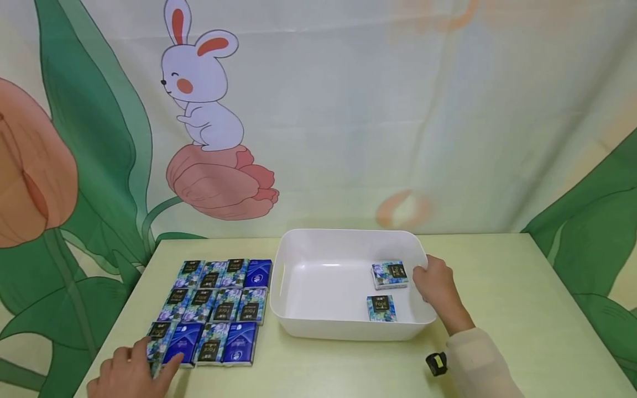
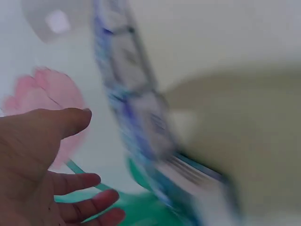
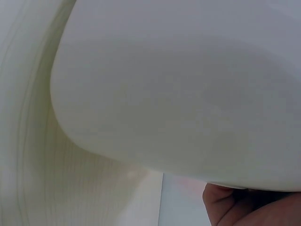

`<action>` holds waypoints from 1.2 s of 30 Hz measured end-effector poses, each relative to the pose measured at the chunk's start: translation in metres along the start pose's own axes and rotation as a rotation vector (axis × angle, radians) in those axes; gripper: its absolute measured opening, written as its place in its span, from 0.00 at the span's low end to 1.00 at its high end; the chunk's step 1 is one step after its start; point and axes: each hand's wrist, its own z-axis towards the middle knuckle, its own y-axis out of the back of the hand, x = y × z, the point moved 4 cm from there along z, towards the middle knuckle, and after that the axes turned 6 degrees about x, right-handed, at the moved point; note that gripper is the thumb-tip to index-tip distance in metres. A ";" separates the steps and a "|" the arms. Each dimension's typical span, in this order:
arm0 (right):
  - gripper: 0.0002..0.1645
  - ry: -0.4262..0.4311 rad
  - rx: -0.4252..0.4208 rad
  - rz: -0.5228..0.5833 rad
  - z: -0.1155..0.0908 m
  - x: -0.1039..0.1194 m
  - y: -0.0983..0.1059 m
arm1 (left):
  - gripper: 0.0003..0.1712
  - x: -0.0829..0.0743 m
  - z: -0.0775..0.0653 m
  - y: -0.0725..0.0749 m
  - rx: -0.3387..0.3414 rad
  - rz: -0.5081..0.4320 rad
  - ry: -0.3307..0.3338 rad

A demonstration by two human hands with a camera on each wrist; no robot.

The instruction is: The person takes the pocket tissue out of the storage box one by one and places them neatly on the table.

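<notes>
My right hand (image 1: 438,284) grips the right end of a white plastic bin (image 1: 348,330), fingers curled at its rim. In the right wrist view, the bin's outer wall (image 3: 164,108) covers most of the picture. Two floral tissue packs lie inside the bin: one pack (image 1: 390,275) towards the back, another pack (image 1: 381,308) nearer the front. My left hand (image 1: 129,373) is at the front-left corner of a block of tissue packs (image 1: 226,304), fingers spread beside a floral pack (image 1: 160,340). The left wrist view shows the thumb and fingers apart, with blurred packs (image 2: 148,122) beyond them.
The block has three rows, mostly floral packs with a few dark blue packs (image 1: 241,342), close to the bin's left end. A small black device (image 1: 437,364) lies by the right sleeve. A printed curtain (image 1: 348,110) hangs behind the table (image 1: 522,309).
</notes>
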 end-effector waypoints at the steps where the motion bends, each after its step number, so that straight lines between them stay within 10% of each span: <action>1: 0.18 -0.001 0.000 -0.005 0.000 0.000 0.000 | 0.49 -0.013 0.001 0.010 0.015 -0.015 -0.022; 9: 0.19 -0.007 0.019 -0.023 -0.001 -0.001 0.000 | 0.35 -0.108 0.014 0.066 -0.100 -0.128 -0.388; 20: 0.19 0.006 0.022 -0.034 -0.001 0.003 0.001 | 0.28 -0.211 0.026 0.090 -0.151 -0.168 -0.824; 36: 0.18 0.036 0.017 -0.054 0.003 0.006 -0.003 | 0.33 -0.321 0.034 0.061 0.263 0.182 -1.017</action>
